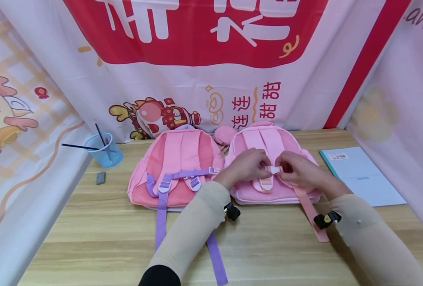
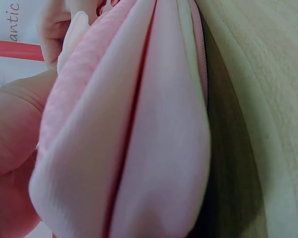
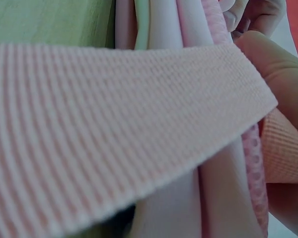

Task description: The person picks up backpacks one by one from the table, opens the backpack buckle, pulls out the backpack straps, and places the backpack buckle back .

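A light pink backpack (image 1: 249, 195) lies on the table with its shoulder straps facing up. Across them runs a chest strap with a white buckle (image 1: 275, 169). My left hand (image 1: 248, 165) pinches the strap at the buckle's left side, and my right hand (image 1: 300, 169) pinches its right side; the fingertips nearly meet over it. From under the right hand, a salmon webbing strap (image 1: 309, 214) hangs down onto the table. It fills much of the right wrist view as a ribbed band (image 3: 114, 124). In the left wrist view, the backpack's side (image 2: 159, 129) hides part of the left hand.
Left of it lies a second pink backpack (image 1: 143, 198) with purple straps (image 1: 162, 216), its chest strap (image 1: 190, 173) running across. A blue mesh cup (image 1: 113, 158) holding pencils and a grey eraser (image 1: 100, 178) are at far left. A light blue notebook (image 1: 365, 178) lies right.
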The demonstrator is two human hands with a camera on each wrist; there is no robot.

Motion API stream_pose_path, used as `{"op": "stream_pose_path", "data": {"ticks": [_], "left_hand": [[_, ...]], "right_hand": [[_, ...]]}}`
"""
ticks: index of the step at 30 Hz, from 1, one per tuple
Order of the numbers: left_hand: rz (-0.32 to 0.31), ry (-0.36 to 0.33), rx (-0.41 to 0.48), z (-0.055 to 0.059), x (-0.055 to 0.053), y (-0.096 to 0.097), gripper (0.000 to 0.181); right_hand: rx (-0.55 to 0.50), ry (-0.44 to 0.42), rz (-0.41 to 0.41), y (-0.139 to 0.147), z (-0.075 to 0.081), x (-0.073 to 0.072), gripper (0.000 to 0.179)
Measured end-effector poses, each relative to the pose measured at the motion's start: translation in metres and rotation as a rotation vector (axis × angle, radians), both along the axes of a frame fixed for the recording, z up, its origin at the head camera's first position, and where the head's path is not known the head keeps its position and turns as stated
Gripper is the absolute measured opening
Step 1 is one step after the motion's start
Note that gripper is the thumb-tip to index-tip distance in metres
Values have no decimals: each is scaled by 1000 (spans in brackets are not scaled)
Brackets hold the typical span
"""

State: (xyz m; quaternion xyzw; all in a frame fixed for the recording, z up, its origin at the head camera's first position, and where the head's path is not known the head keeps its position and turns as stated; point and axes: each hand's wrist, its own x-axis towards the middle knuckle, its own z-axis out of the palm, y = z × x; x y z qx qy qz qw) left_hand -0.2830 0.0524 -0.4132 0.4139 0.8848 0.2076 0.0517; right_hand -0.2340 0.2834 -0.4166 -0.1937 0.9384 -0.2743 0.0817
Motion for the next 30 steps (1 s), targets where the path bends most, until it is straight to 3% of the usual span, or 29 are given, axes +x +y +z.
{"op": "stream_pose_path", "data": {"ticks": [13, 20, 30], "left_hand": [[-11, -66, 19, 0, -1, -1, 21], [-11, -46, 13, -1, 0, -2, 22], [6, -18, 5, 2, 2, -5, 24]], "right_hand": [[4, -10, -40, -2, -1, 3, 28], [6, -20, -19, -5, 4, 5, 44], [19, 21, -31, -4, 4, 8, 40]]}}
